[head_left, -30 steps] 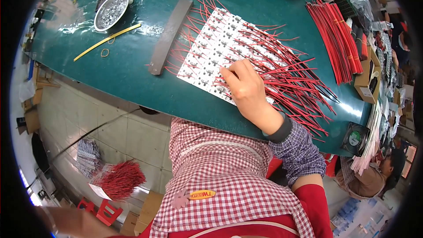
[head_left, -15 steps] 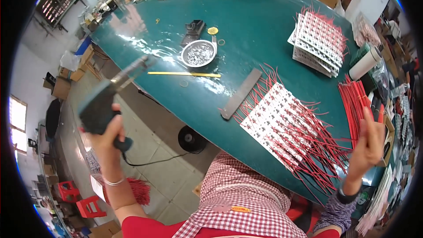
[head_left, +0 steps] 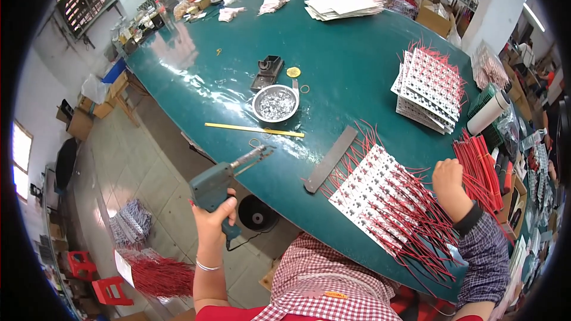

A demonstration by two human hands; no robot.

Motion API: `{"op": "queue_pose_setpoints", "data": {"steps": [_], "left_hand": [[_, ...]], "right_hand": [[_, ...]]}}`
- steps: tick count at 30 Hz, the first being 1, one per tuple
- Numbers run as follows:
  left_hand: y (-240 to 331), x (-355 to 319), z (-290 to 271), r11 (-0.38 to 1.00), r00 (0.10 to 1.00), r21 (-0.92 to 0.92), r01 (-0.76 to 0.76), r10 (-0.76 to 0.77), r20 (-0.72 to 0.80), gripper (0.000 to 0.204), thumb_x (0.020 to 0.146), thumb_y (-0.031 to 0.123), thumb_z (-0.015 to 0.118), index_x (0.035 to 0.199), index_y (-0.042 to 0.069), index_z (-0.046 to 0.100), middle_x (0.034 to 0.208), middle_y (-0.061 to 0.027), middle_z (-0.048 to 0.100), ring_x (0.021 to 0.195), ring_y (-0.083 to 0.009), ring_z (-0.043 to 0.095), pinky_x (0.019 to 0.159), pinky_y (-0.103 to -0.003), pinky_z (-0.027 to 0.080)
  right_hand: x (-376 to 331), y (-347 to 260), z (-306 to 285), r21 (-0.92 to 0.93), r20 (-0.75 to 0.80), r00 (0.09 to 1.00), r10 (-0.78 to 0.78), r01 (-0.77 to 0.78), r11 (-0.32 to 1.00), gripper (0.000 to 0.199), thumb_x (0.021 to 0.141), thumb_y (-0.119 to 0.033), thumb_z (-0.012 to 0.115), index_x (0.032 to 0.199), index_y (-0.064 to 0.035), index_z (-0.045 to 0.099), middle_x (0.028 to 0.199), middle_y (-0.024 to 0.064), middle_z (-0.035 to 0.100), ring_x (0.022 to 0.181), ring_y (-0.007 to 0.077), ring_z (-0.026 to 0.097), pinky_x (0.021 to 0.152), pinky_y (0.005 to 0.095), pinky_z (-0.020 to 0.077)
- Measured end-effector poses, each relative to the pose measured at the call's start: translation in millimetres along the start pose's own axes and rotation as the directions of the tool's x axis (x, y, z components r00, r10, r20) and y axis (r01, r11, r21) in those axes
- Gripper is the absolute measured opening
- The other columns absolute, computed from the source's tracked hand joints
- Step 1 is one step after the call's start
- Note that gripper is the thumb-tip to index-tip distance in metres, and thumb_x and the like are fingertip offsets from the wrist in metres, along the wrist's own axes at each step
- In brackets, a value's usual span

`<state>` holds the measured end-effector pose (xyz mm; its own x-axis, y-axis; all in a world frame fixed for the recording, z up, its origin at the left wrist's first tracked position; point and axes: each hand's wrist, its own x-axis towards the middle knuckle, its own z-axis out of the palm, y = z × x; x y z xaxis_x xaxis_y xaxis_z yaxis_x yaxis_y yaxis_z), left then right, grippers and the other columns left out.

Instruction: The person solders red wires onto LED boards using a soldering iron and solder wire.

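Observation:
My left hand (head_left: 215, 217) is closed round the handle of a dark teal soldering gun (head_left: 211, 187), just off the table's near edge. Its metal tip points up and right over the tabletop. A white circuit board panel (head_left: 363, 181) lies in front of me, with rows of dark pads and many red wires trailing right. A flat dark bar (head_left: 332, 160) rests along the panel's left side, beside the wire ends. At the panel's right, my right hand (head_left: 449, 179) is curled shut near a bundle of loose red wires (head_left: 479, 172); its fingertips are hidden.
A round metal dish with silvery bits (head_left: 275, 104) sits by a black stand (head_left: 268, 72) and a yellow strip (head_left: 253, 129). Stacked wired panels (head_left: 431, 86) are at the right, near a white roll (head_left: 488, 113). Other people work at the far edge. A black fan (head_left: 257, 214) stands below.
My left hand has brought the soldering gun right, towards the table. My right hand has moved left and up from its raised pose, and its fingers have curled. The view has tilted up.

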<state>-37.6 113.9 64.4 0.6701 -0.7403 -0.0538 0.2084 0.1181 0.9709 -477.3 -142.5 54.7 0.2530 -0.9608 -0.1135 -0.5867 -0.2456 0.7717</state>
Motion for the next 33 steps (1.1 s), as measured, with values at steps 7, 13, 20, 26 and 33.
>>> {"op": "queue_pose_setpoints", "data": {"steps": [7,13,20,26,33], "left_hand": [[-20,-7,6,0.984,0.996,-0.154,0.091,-0.087,0.033,0.043,0.078,-0.007,0.073,0.119,-0.006,0.06,0.101,-0.0155,0.068,0.057,-0.0154,0.058,0.044,-0.027,0.045],[-31,-2,3,0.967,0.983,-0.184,0.179,-0.166,0.082,0.045,0.079,-0.008,0.073,0.122,-0.005,0.059,0.103,-0.0161,0.068,0.057,-0.0147,0.057,0.044,-0.027,0.045],[-34,-15,17,0.938,0.977,-0.282,0.2,-0.17,0.127,0.045,0.08,-0.008,0.072,0.123,-0.006,0.059,0.106,-0.0168,0.068,0.057,-0.0158,0.057,0.046,-0.028,0.045],[-56,-27,41,0.864,0.908,-0.31,0.396,-0.318,0.272,0.047,0.079,-0.006,0.071,0.125,-0.005,0.058,0.106,-0.0166,0.068,0.061,-0.017,0.059,0.048,-0.029,0.047],[-54,-39,64,0.86,0.838,-0.121,0.496,-0.437,0.327,0.048,0.076,-0.005,0.07,0.123,-0.005,0.059,0.106,-0.0165,0.069,0.065,-0.0167,0.061,0.055,-0.029,0.048]], "right_hand": [[34,-14,10,0.081,0.025,0.946,-0.322,0.319,0.944,0.021,0.086,-0.021,0.066,0.102,-0.0082,0.07,0.095,0.006,0.07,0.086,0.0243,0.07,0.068,0.0353,0.0513],[34,7,19,-0.074,0.111,0.945,-0.309,0.318,0.945,0.018,0.087,-0.022,0.064,0.099,-0.0111,0.072,0.094,0.0043,0.069,0.087,0.0217,0.068,0.062,0.0401,0.0458],[37,-18,12,-0.091,0.155,0.923,-0.352,0.368,0.925,0.013,0.086,-0.018,0.067,0.097,-0.0128,0.071,0.093,0.003,0.066,0.088,0.0189,0.066,0.062,0.0338,0.0458],[-22,-7,-51,0.342,-0.325,0.935,-0.14,0.254,0.905,0.011,0.081,-0.009,0.062,0.091,-0.0054,0.064,0.093,0.01,0.058,0.082,0.0274,0.063,0.061,0.04,0.0508],[-95,-103,-72,0.8,-0.544,0.822,0.168,0.448,0.398,0.03,0.078,0.002,0.066,0.107,-0.0003,0.068,0.085,0.0096,0.054,0.073,0.0242,0.058,0.057,0.037,0.0467]]}}
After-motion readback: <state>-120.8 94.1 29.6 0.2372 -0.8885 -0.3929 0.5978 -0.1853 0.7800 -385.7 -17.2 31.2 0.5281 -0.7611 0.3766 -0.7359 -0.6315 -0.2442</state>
